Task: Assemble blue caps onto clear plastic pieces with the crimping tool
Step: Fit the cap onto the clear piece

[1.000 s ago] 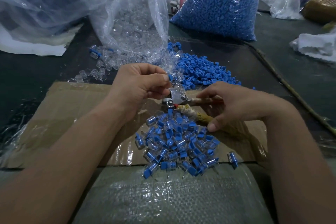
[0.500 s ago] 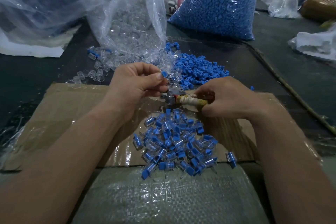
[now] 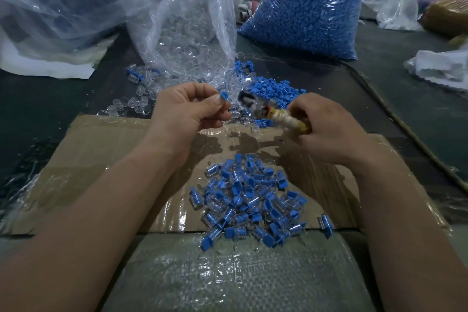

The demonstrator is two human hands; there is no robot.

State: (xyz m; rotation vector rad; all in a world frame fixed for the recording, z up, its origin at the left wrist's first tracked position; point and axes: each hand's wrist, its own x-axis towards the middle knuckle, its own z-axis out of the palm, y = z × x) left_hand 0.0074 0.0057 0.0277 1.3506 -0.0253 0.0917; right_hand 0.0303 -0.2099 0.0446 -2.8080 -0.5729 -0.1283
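My left hand (image 3: 188,110) pinches a capped piece, its blue cap (image 3: 224,96) sticking up above a clear plastic body (image 3: 235,114) at the fingertips. My right hand (image 3: 323,125) grips the wrapped handles of the crimping tool (image 3: 271,111), whose blurred metal jaws point left and sit a little apart from the cap. A pile of assembled blue-and-clear pieces (image 3: 253,200) lies on the cardboard sheet (image 3: 101,149) below both hands. Loose blue caps (image 3: 276,88) and loose clear pieces (image 3: 141,101) lie behind the hands.
An open clear bag of clear pieces (image 3: 187,33) and a full bag of blue caps (image 3: 309,7) stand at the back. A large crumpled plastic bag (image 3: 63,2) fills the back left. A woven sack (image 3: 228,273) lies at the near edge. White plastic (image 3: 440,68) sits at right.
Both hands rose off the cardboard. My right hand closed round the tool handles and lifted the tool. The piece in my left hand came away from the jaws.
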